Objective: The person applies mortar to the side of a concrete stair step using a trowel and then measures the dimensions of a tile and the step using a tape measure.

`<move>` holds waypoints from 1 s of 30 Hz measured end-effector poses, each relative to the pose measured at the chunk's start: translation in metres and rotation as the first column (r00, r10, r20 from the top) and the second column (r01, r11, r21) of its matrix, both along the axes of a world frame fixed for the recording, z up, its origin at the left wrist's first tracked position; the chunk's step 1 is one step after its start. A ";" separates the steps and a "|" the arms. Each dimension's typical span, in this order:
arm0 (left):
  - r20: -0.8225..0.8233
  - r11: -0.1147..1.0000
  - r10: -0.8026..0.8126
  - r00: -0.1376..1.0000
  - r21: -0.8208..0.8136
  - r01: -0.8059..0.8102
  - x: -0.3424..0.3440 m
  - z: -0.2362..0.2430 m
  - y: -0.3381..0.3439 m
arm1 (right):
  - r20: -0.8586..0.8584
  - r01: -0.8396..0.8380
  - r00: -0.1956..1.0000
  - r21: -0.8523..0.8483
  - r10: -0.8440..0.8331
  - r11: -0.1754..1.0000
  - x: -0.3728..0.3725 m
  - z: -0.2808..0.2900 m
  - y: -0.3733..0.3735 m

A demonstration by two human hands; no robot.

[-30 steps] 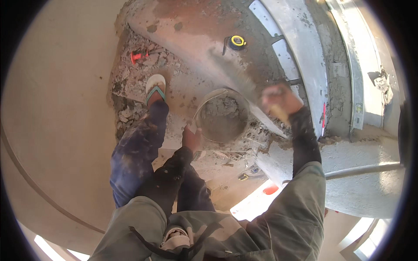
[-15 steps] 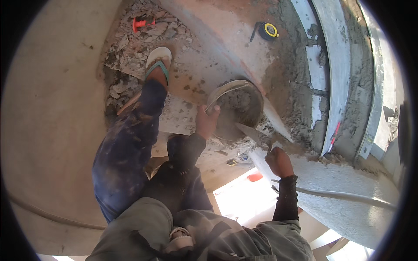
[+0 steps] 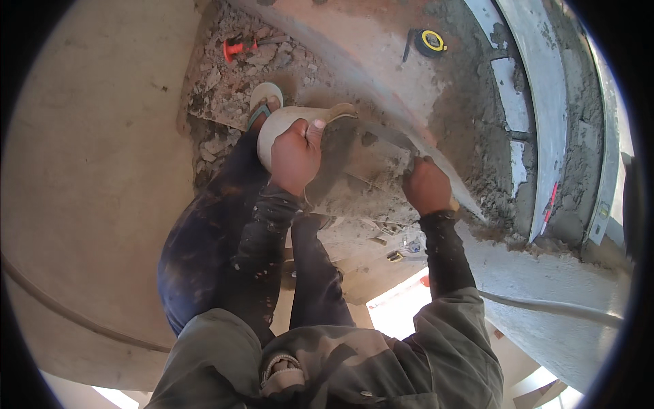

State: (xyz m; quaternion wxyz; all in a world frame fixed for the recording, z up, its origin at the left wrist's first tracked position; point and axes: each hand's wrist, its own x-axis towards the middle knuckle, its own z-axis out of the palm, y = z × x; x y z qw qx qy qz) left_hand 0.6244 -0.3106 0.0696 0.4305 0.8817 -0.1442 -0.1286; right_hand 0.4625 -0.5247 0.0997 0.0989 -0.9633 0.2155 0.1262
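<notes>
My left hand (image 3: 296,157) is closed on the rim of a pale bucket (image 3: 271,129), which is raised and tilted with its mouth turned toward the right. How much mortar is inside cannot be seen. A trowel (image 3: 390,133) is gripped in my right hand (image 3: 428,187), its blade reaching leftward to the edge of the bucket's rim. Below the blade, the grey, mortar-stained ground (image 3: 368,163) lies between my hands. My foot in a white flip-flop (image 3: 267,94) stands just behind the bucket.
Broken rubble (image 3: 218,95) with an orange-red tool (image 3: 237,49) lies far left. A black and yellow tape measure (image 3: 430,43) rests on the slab. To the right are a long pale board (image 3: 541,102), wet mortar, a red marker (image 3: 550,208) and a spirit level (image 3: 603,204). A hose (image 3: 552,307) runs at lower right.
My left hand has lifted the bucket and tipped it; before, it sat upright with grey mortar showing inside. The trowel has risen from the bucket's near side to its far right side.
</notes>
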 end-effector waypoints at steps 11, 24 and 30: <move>-0.088 0.996 0.075 0.993 -0.035 -0.079 0.052 -0.053 0.007 | -0.133 -0.126 0.983 0.001 0.125 0.992 0.030 -0.034 0.014; -0.141 0.935 0.342 0.929 -0.049 -0.352 0.053 -0.054 -0.011 | -0.072 0.079 0.997 0.750 -0.038 0.657 0.037 -0.078 0.065; -0.193 0.939 0.298 0.935 -0.119 -0.324 0.054 -0.072 -0.018 | -0.432 0.464 0.884 0.771 -0.178 0.437 0.034 -0.041 0.041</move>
